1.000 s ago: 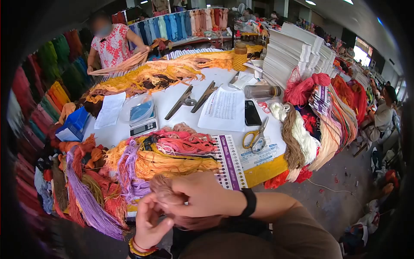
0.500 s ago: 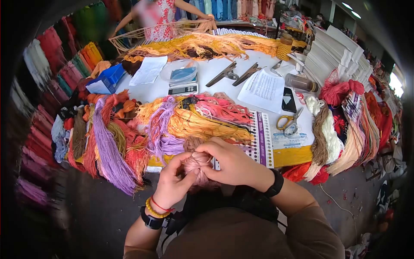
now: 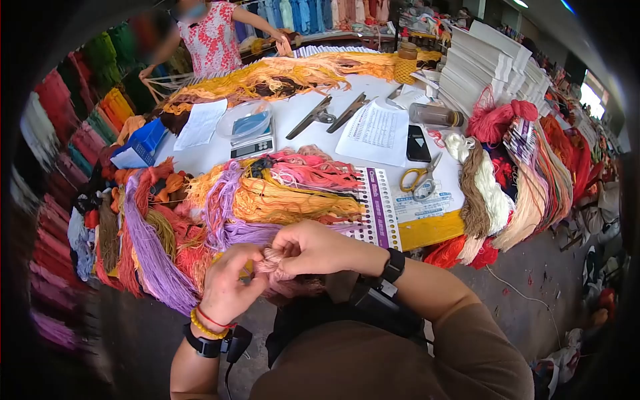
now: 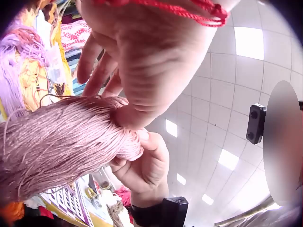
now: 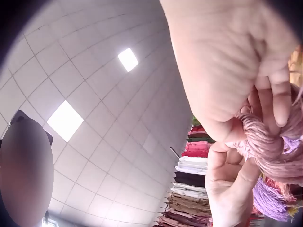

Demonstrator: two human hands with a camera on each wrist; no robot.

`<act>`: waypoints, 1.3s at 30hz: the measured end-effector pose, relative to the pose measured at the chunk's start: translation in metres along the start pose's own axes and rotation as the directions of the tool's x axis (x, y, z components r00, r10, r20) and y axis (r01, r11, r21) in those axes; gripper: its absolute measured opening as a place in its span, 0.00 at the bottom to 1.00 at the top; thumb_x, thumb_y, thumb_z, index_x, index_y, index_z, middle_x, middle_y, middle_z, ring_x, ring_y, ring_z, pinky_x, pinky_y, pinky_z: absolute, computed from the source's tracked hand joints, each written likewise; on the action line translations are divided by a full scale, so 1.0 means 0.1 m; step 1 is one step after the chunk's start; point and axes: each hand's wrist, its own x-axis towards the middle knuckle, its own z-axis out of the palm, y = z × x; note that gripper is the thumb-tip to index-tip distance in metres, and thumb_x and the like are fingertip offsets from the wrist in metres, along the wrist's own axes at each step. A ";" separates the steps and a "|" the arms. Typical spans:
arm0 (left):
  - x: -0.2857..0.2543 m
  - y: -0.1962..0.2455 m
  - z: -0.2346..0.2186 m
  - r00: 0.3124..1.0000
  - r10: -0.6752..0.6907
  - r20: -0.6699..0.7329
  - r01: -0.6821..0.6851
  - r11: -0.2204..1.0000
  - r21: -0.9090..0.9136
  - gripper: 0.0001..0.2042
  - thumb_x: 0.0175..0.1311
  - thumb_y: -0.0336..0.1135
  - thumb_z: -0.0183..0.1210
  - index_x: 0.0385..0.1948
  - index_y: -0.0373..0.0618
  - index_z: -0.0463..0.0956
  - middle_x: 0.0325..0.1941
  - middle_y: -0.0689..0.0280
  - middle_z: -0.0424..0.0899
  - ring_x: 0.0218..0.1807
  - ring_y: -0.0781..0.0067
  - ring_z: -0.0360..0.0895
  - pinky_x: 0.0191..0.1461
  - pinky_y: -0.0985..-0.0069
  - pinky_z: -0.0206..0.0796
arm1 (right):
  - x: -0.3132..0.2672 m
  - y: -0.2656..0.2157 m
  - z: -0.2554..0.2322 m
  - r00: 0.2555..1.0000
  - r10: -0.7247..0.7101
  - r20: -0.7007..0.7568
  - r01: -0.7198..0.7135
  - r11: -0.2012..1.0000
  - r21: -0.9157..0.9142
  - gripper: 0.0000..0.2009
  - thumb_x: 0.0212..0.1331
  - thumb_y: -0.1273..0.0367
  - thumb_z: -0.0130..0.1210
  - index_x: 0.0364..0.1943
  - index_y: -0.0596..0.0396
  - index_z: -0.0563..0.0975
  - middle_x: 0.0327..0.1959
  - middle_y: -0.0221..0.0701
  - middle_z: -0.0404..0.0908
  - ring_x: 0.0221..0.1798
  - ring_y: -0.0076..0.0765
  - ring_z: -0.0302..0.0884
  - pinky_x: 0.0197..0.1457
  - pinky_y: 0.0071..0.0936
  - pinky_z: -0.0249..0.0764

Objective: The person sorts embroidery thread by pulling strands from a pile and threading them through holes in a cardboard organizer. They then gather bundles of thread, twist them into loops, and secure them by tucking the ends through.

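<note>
Both hands work at the tied end of a dusty pink thread skein (image 4: 71,137), just in front of the table's near edge. My left hand (image 3: 230,283), with yellow and red bracelets, pinches the skein, its thumb pressed on the near side and other fingers behind. From the other side, my right hand (image 3: 327,247) grips the looped, twisted top (image 5: 265,142) between thumb and fingers. In the left wrist view the loose strands spread away to the left. Skeins of orange thread (image 3: 287,200) and lilac thread (image 3: 157,247) lie nearest on the table.
A punched thread card (image 3: 380,210) lies right of the skeins, with scissors (image 3: 421,180), a phone (image 3: 418,143) and a printed sheet (image 3: 373,133) beyond. Scales (image 3: 252,145) and two large clips (image 3: 310,118) sit farther back. Across the table a person (image 3: 210,40) handles threads.
The head view has swung about. My fingers have shifted around the top of the pink skein, which both hands still hold. The person opposite has spread their arms with strands between them.
</note>
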 end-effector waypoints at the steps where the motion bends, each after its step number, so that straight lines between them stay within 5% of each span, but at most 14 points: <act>1: 0.02 -0.01 -0.03 1.000 0.002 0.004 -0.002 1.000 -0.002 0.13 0.41 0.21 0.58 0.32 0.42 0.70 0.33 0.60 0.77 0.33 0.62 0.77 0.36 0.73 0.69 | 0.01 -0.03 0.00 0.999 -0.038 0.018 0.038 0.999 0.024 0.11 0.42 0.68 0.59 0.29 0.61 0.76 0.22 0.33 0.78 0.25 0.23 0.73 0.31 0.22 0.70; 5: 0.01 0.01 -0.09 0.996 -0.002 -0.085 -0.005 0.997 -0.081 0.12 0.41 0.18 0.56 0.31 0.40 0.69 0.33 0.60 0.77 0.36 0.65 0.77 0.39 0.74 0.69 | 0.02 -0.18 0.06 0.988 -0.154 0.006 0.154 0.988 -0.031 0.10 0.42 0.72 0.59 0.30 0.60 0.72 0.25 0.25 0.75 0.28 0.17 0.68 0.31 0.19 0.67; 6: -0.03 0.01 -0.08 0.976 -0.159 -0.150 0.100 0.935 -0.341 0.11 0.43 0.18 0.55 0.31 0.39 0.69 0.34 0.62 0.77 0.36 0.69 0.76 0.41 0.76 0.68 | 0.02 -0.20 0.08 0.988 -0.155 0.004 0.155 0.987 -0.030 0.10 0.42 0.72 0.59 0.30 0.60 0.72 0.25 0.25 0.75 0.28 0.17 0.68 0.31 0.19 0.67; 9: -0.22 -0.16 -0.07 0.921 -0.367 -0.131 0.177 0.693 -0.699 0.10 0.46 0.18 0.51 0.32 0.38 0.70 0.37 0.66 0.75 0.40 0.77 0.73 0.46 0.79 0.65 | 0.03 -0.21 0.17 0.973 -0.229 -0.030 0.228 0.973 -0.034 0.08 0.43 0.73 0.56 0.29 0.59 0.72 0.27 0.25 0.75 0.29 0.16 0.67 0.33 0.18 0.66; 11: -0.31 -0.25 0.01 0.813 -0.582 0.009 0.185 0.243 -0.952 0.11 0.47 0.18 0.49 0.35 0.37 0.70 0.39 0.66 0.74 0.40 0.76 0.72 0.49 0.80 0.62 | 0.03 -0.19 0.24 0.959 -0.282 -0.022 0.280 0.937 0.209 0.07 0.44 0.74 0.53 0.30 0.58 0.71 0.29 0.26 0.76 0.32 0.15 0.67 0.35 0.17 0.65; 13: -0.33 -0.23 0.07 0.808 -0.590 -0.009 0.196 0.284 -0.939 0.14 0.46 0.17 0.50 0.37 0.37 0.70 0.39 0.66 0.74 0.42 0.74 0.72 0.50 0.79 0.61 | 0.04 -0.12 0.29 0.981 -0.193 0.011 0.174 0.905 0.388 0.07 0.48 0.75 0.50 0.32 0.57 0.70 0.31 0.29 0.77 0.34 0.17 0.69 0.37 0.17 0.65; 16: -0.21 0.00 -0.01 0.920 -0.190 -0.342 0.161 0.981 -0.111 0.17 0.42 0.16 0.52 0.38 0.37 0.69 0.38 0.62 0.74 0.44 0.67 0.72 0.51 0.72 0.62 | 0.15 -0.01 0.35 0.994 -0.005 -0.111 0.082 0.708 0.702 0.04 0.54 0.73 0.49 0.33 0.57 0.72 0.28 0.28 0.76 0.30 0.18 0.71 0.32 0.16 0.65; 21: -0.24 -0.14 -0.05 0.973 -0.107 -0.205 0.133 0.984 0.118 0.14 0.42 0.16 0.52 0.34 0.37 0.69 0.33 0.64 0.74 0.38 0.67 0.73 0.46 0.73 0.63 | 0.18 0.01 0.42 0.999 -0.025 -0.031 0.040 0.693 0.720 0.07 0.54 0.72 0.51 0.35 0.58 0.71 0.27 0.29 0.76 0.24 0.15 0.69 0.26 0.13 0.63; 23: -0.30 -0.19 -0.06 0.840 -0.531 -0.110 0.408 0.753 -0.516 0.12 0.44 0.16 0.50 0.33 0.37 0.69 0.31 0.63 0.76 0.34 0.70 0.74 0.44 0.74 0.65 | 0.16 -0.03 0.38 0.996 -0.045 0.083 -0.011 0.821 0.571 0.08 0.54 0.72 0.52 0.37 0.59 0.71 0.23 0.27 0.75 0.22 0.16 0.69 0.25 0.15 0.63; 25: -0.27 -0.19 -0.08 0.788 -0.598 -0.145 0.408 0.684 -0.604 0.10 0.48 0.18 0.48 0.34 0.37 0.69 0.31 0.62 0.77 0.33 0.72 0.75 0.44 0.76 0.65 | 0.16 -0.10 0.34 0.996 -0.008 0.087 -0.044 0.812 0.581 0.09 0.53 0.72 0.53 0.37 0.62 0.72 0.21 0.27 0.73 0.20 0.17 0.68 0.23 0.15 0.63; 27: -0.28 -0.26 -0.08 0.807 -0.578 0.118 0.180 0.051 -0.982 0.09 0.49 0.20 0.47 0.34 0.37 0.69 0.31 0.62 0.78 0.36 0.73 0.76 0.45 0.77 0.65 | 0.17 -0.14 0.32 0.997 0.002 0.082 -0.060 0.696 0.716 0.09 0.53 0.72 0.53 0.37 0.63 0.73 0.20 0.28 0.73 0.20 0.18 0.68 0.24 0.15 0.63; 31: -0.25 -0.22 -0.12 0.796 -0.596 0.100 0.183 0.080 -0.980 0.14 0.47 0.21 0.48 0.39 0.38 0.67 0.36 0.62 0.78 0.41 0.69 0.76 0.49 0.77 0.64 | 0.29 0.00 0.29 0.991 -0.098 0.096 -0.020 0.586 0.810 0.10 0.57 0.68 0.52 0.36 0.61 0.74 0.21 0.29 0.74 0.24 0.20 0.71 0.29 0.17 0.66; 34: -0.21 -0.02 -0.22 0.917 -0.396 0.045 0.296 0.601 -0.742 0.23 0.46 0.15 0.51 0.49 0.39 0.63 0.41 0.65 0.75 0.41 0.76 0.74 0.49 0.80 0.62 | 0.31 -0.15 0.32 0.998 0.024 0.055 -0.052 0.800 0.598 0.11 0.58 0.65 0.52 0.36 0.59 0.74 0.21 0.29 0.75 0.25 0.20 0.72 0.30 0.17 0.66; 39: -0.30 -0.03 -0.20 0.905 -0.403 -0.135 0.329 0.866 -0.378 0.20 0.49 0.15 0.50 0.47 0.38 0.65 0.37 0.67 0.75 0.39 0.81 0.72 0.42 0.84 0.63 | 0.39 -0.21 0.35 0.995 0.029 0.094 -0.066 0.907 0.417 0.11 0.59 0.65 0.52 0.35 0.60 0.75 0.22 0.27 0.75 0.25 0.18 0.71 0.28 0.16 0.65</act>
